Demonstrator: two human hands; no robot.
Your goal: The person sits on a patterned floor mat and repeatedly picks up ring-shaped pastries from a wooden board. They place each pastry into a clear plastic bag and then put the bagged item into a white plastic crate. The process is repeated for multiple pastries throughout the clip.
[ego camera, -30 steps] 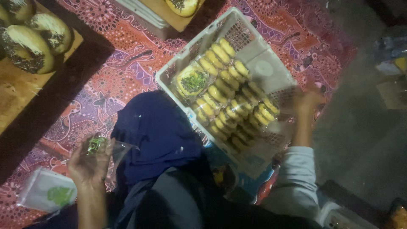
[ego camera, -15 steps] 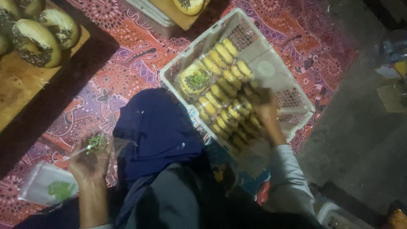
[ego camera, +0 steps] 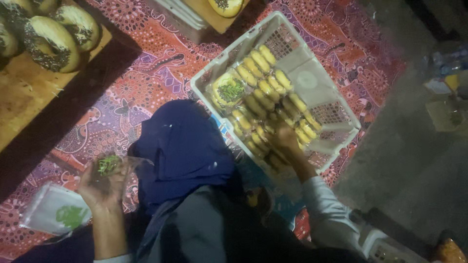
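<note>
My left hand is raised at the lower left and holds a small clear bag with a green-topped piece in it. My right hand reaches into the white plastic crate and rests on the rows of wrapped yellow buns. Its fingers are dark and partly hidden among the buns, so its grip is unclear. One round bun with a green topping lies at the crate's left end. A dark blue cloth hangs between my arms.
A wooden board at the upper left carries round breads with dark sprinkles. Another bread sits on a tray at the top. A clear packet with a green mark lies on the red patterned mat. Grey floor lies to the right.
My right hand has moved left from the crate's right edge onto the buns inside it. My left hand stays raised with the small bag.
</note>
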